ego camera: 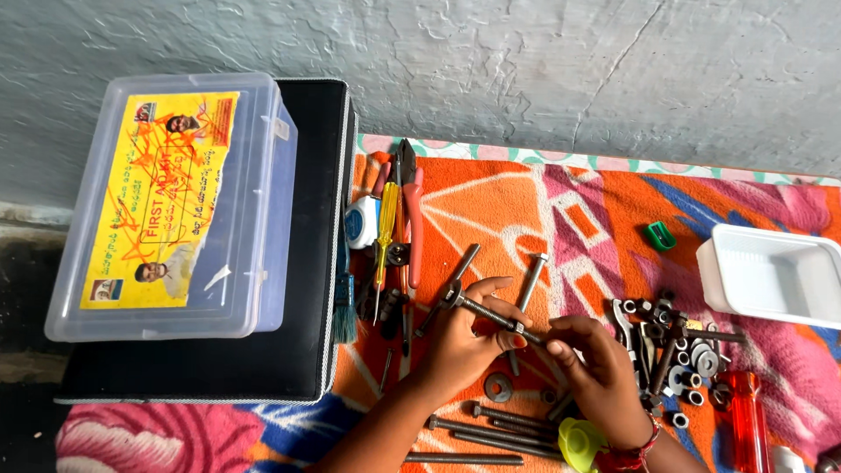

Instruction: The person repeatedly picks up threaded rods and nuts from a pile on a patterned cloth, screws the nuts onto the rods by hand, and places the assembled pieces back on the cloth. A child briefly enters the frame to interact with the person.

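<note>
My left hand (460, 342) and my right hand (600, 372) hold one long threaded bolt (491, 314) between them, low in the middle of the head view. The left fingers pinch its upper left end, where a metal nut or washer (452, 295) sits on the thread. My right fingertips grip the lower right end near the bolt's tip. Another long bolt (530, 280) lies on the orange patterned cloth (508, 201) just above my hands. A round washer (498, 386) lies below them.
A clear plastic box with a yellow label (175, 206) rests on a black case (307, 263) at left. Pliers (410, 210), a yellow screwdriver (385, 228), several long bolts (499, 431), a pile of nuts and washers (674, 350), a white tray (775, 276), a green sharpener (660, 235).
</note>
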